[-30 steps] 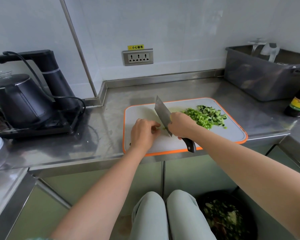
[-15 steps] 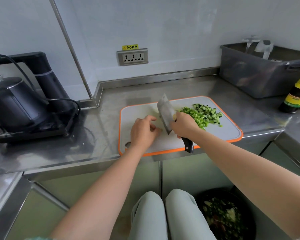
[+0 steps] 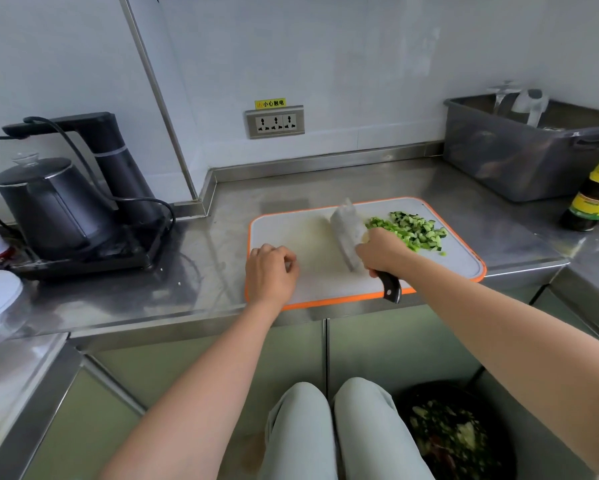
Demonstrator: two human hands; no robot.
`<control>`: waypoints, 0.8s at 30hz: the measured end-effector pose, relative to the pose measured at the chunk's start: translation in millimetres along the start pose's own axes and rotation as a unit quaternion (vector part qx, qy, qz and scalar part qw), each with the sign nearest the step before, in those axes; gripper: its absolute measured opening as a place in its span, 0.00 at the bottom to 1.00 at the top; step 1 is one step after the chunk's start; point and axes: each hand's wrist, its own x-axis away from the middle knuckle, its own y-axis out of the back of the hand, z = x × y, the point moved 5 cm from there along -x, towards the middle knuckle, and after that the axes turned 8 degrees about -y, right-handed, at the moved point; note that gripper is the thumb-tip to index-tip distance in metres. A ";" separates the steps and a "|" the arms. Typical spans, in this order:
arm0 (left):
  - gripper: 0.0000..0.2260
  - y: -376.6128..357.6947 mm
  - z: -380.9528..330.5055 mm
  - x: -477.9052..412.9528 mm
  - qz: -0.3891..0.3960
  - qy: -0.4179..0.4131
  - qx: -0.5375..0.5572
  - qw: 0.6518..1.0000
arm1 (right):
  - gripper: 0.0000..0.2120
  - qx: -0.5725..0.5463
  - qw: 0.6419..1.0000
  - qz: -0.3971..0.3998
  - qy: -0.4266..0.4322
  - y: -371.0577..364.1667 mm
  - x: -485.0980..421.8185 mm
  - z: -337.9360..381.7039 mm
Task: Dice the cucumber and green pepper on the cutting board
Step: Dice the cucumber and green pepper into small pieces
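- Diced green cucumber-and-pepper pile: far right of orange-rimmed white cutting board.
- Right hand fingers clamp black-handled steel cleaver mid-board.
- Left hand fingers loosely curled, apparently empty.
- Dicing looks finished; next, probably sweep strays together.

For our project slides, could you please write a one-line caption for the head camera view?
Right hand holding a cleaver beside diced green vegetables on a cutting board, left hand curled alongside.
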 end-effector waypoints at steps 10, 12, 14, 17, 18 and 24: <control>0.09 -6.7 -8.5 -3.4 0.012 0.050 -0.052 0.997 | 0.08 -0.014 0.997 0.034 0.066 -24.7 9.3 27.2; 0.09 -8.4 -7.6 -0.2 0.005 0.045 -0.049 0.998 | 0.09 -0.004 0.998 0.036 0.044 -23.9 6.4 18.8; 0.09 -9.1 -6.3 2.3 -0.001 0.032 -0.039 0.999 | 0.10 0.010 1.000 0.002 0.007 -8.9 1.2 4.6; 0.09 -9.2 -7.0 2.9 -0.003 0.022 -0.035 0.999 | 0.09 0.018 0.998 -0.046 -0.027 15.6 -2.6 -12.7; 0.09 -9.5 -7.7 2.7 -0.004 0.022 -0.036 0.999 | 0.07 0.012 0.998 -0.048 -0.027 18.0 -2.6 -14.3; 0.09 -11.9 -7.0 2.7 -0.011 0.022 -0.044 0.999 | 0.01 -0.046 0.998 0.043 0.030 -8.6 7.7 -2.4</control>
